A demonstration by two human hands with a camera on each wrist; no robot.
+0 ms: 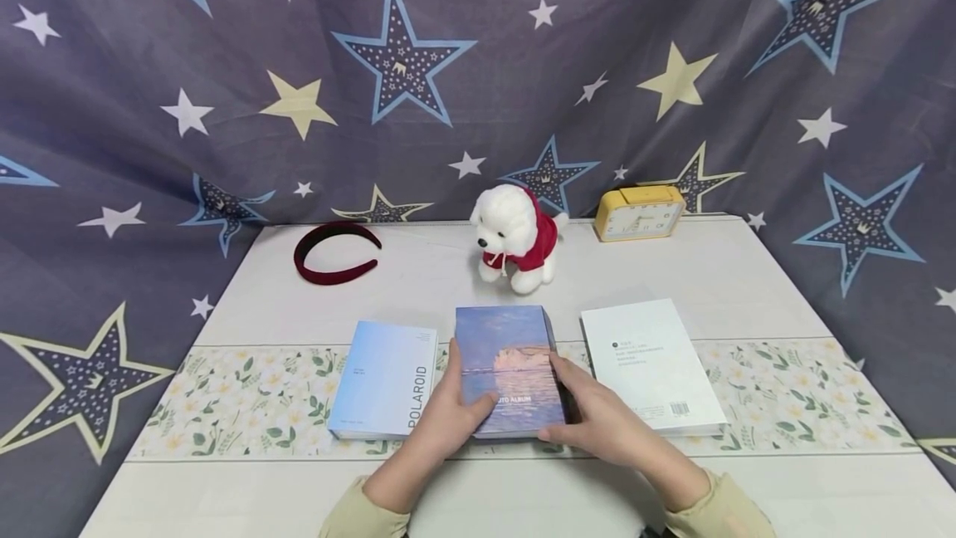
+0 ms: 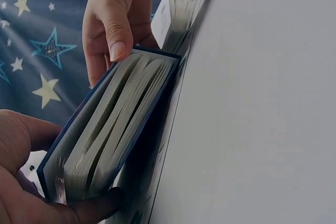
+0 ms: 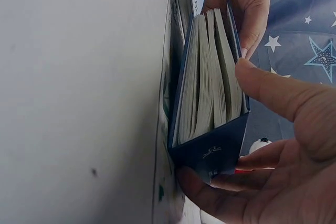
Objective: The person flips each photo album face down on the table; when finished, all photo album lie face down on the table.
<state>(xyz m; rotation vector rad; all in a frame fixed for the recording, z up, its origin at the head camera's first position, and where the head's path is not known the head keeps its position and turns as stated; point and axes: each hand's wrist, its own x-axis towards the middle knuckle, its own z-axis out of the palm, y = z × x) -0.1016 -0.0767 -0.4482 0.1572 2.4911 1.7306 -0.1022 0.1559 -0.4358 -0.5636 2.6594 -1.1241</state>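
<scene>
A photo album (image 1: pixel 511 364) with a seascape cover is between both hands in the head view, at the middle of the table. My left hand (image 1: pixel 451 409) grips its left side, the thumb over the cover. Along the right side, my right hand (image 1: pixel 605 418) holds the dark blue spine. The page edges of the album (image 2: pixel 113 124) face the left wrist camera, and its underside looks slightly raised from the table. In the right wrist view, a fingertip of the right hand (image 3: pixel 310 129) reaches the spine's lower edge.
A pale blue album (image 1: pixel 384 380) marked POLAROID lies left, a white album (image 1: pixel 650 364) right. Behind stand a white plush dog (image 1: pixel 508 227) in red and a yellow clock (image 1: pixel 641 214). A dark red headband (image 1: pixel 302 256) lies at the back left, before a starry curtain (image 1: pixel 478 148).
</scene>
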